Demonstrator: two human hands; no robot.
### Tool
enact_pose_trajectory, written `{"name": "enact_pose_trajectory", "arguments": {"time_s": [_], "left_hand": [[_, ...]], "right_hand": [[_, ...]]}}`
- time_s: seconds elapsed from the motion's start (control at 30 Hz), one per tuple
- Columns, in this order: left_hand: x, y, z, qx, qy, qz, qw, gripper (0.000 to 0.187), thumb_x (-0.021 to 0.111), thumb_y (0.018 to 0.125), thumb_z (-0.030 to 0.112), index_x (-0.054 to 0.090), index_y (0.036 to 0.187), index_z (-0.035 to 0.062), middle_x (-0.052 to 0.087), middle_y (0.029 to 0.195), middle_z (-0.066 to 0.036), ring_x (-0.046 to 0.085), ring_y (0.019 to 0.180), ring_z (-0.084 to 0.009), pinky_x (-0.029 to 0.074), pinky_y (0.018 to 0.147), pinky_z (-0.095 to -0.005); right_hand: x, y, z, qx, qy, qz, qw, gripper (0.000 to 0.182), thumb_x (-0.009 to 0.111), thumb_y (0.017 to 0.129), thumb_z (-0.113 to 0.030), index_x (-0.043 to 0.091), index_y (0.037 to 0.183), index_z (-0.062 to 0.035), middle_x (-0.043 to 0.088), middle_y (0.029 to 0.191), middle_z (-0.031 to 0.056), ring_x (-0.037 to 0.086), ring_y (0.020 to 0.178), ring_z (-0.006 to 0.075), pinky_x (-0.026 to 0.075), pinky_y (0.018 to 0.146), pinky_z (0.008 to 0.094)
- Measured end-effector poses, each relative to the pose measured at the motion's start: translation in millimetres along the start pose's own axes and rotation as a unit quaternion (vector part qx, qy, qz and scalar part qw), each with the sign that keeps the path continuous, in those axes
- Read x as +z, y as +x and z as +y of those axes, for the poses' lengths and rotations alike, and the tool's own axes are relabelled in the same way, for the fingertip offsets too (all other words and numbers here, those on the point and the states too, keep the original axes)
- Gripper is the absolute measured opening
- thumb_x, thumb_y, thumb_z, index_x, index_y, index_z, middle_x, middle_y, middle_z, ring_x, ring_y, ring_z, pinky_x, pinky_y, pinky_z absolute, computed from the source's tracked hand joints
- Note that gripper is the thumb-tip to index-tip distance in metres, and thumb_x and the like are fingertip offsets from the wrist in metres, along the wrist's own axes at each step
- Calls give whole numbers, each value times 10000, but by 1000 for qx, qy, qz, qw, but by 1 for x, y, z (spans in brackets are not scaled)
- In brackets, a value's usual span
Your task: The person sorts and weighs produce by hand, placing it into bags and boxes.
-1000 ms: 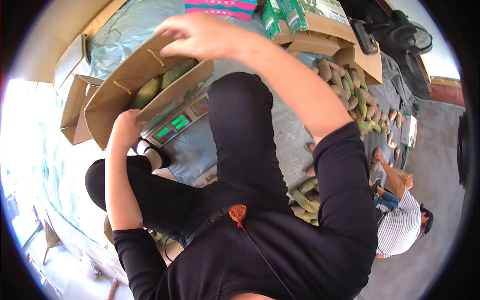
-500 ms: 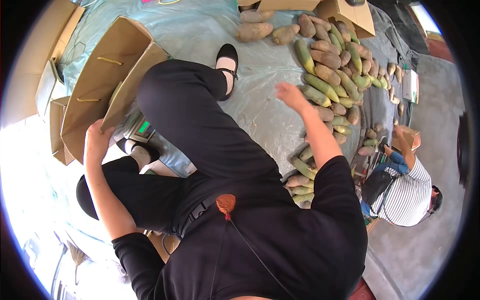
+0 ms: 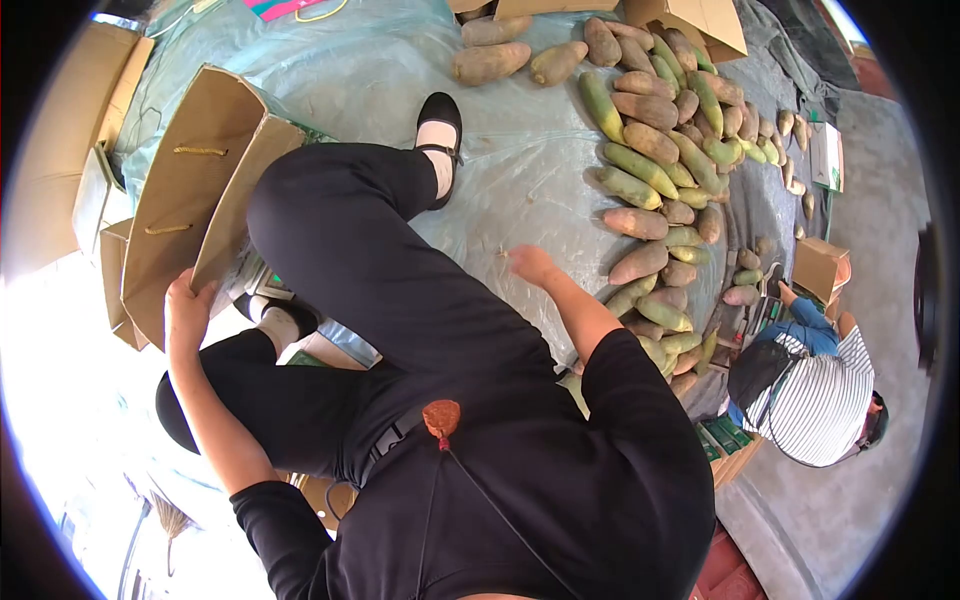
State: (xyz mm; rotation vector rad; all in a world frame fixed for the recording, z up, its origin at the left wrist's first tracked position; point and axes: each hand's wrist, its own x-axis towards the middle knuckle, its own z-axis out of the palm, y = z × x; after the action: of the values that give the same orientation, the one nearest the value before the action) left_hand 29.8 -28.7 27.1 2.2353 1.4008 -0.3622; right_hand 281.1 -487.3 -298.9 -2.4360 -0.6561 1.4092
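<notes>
My left hand (image 3: 190,298) grips the lower edge of a tall brown paper bag (image 3: 185,180) with yellow rope handles, which stands at the left beside my knee. Part of a scale (image 3: 275,284) shows behind the bag, near my shoe. My right hand (image 3: 530,264) is over the plastic-covered floor (image 3: 500,215), left of a long pile of green and reddish root vegetables (image 3: 650,175). Its fingers look curled, and whether something small is between them I cannot make out.
Cardboard boxes stand at the left (image 3: 65,130) and top right (image 3: 690,25). On the right, another person in a striped shirt (image 3: 820,405) bends near an open carton (image 3: 820,268). A box of green packs (image 3: 725,437) is beside that person. A broom (image 3: 170,518) lies lower left.
My right hand has moved left and down, away from the vegetables. The view has shifted a little. My left hand still holds the bag. The other person has bent lower, arm nearer the carton.
</notes>
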Motion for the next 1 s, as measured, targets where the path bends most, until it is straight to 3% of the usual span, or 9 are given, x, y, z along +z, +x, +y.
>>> {"name": "enact_pose_trajectory", "arguments": {"time_s": [0.1, 0.17, 0.3, 0.37, 0.43, 0.5, 0.57, 0.93, 1.0], "left_hand": [[-3, -4, 9, 16, -5, 14, 1000, 259, 620, 770, 67, 614, 1009, -31, 656, 856, -182, 622, 780, -284, 462, 753, -359], [2, 3, -6, 11, -22, 1, 1000, 255, 619, 770, 70, 612, 1004, -31, 657, 852, -180, 622, 775, -281, 463, 747, -356], [4, 6, -11, 12, -37, -3, 999, 245, 615, 768, 75, 605, 985, -38, 657, 841, -177, 619, 754, -256, 465, 729, -344], [7, 8, -16, 20, -23, 9, 1000, 245, 611, 770, 70, 600, 985, -45, 658, 835, -171, 614, 741, -238, 465, 721, -336], [6, 7, -15, 38, -42, 11, 998, 238, 611, 775, 66, 597, 983, -48, 658, 821, -157, 605, 720, -216, 466, 707, -328], [7, 9, -18, 27, -47, 4, 999, 231, 609, 779, 61, 598, 983, -46, 657, 813, -147, 598, 710, -204, 466, 698, -323], [8, 10, -22, 12, -54, -1, 998, 224, 607, 783, 57, 599, 983, -43, 656, 804, -137, 590, 700, -192, 466, 690, -317], [11, 12, -25, -18, -69, -5, 997, 204, 608, 787, 46, 603, 976, -30, 628, 738, -80, 536, 655, -135, 450, 647, -297], [12, 11, -22, 4, -49, 28, 998, 207, 608, 780, 46, 604, 972, -32, 605, 710, -83, 515, 638, -140, 443, 637, -302]], "right_hand": [[-21, 20, -18, -47, 12, 29, 998, 332, 681, 715, -252, 645, 1016, -117, 628, 1026, 146, 586, 985, 329, 475, 836, 396], [-38, 34, -21, -118, -45, 153, 980, 316, 696, 714, -183, 644, 997, -51, 660, 853, 123, 630, 803, 266, 497, 746, 368], [-77, 44, -19, -40, 41, 133, 989, 296, 693, 715, -176, 648, 979, -49, 658, 874, 127, 627, 820, 287, 497, 748, 372], [-87, 49, 7, -2, 19, 157, 987, 327, 656, 732, -242, 649, 1040, -134, 626, 1076, 128, 594, 980, 314, 476, 846, 404], [-107, 29, 16, 30, -62, 180, 981, 329, 621, 750, -220, 629, 1064, -123, 628, 1073, 132, 591, 988, 315, 471, 872, 391], [-125, 16, 27, 113, -174, 150, 967, 330, 622, 768, -183, 585, 1076, -71, 608, 1087, 135, 589, 1013, 267, 457, 869, 425], [-141, 0, 26, 164, -352, 124, 913, 270, 547, 813, -139, 581, 1080, -111, 570, 1161, 99, 534, 1102, 264, 421, 915, 458], [-147, -14, 79, 89, -477, 113, 867, 302, 488, 863, -176, 562, 1150, -237, 511, 1160, -5, 439, 1139, 204, 387, 859, 444], [-151, -16, 71, 120, -517, 8, 847, 282, 492, 864, -187, 588, 1125, -238, 509, 1163, 0, 428, 1146, 202, 373, 867, 451]]}}
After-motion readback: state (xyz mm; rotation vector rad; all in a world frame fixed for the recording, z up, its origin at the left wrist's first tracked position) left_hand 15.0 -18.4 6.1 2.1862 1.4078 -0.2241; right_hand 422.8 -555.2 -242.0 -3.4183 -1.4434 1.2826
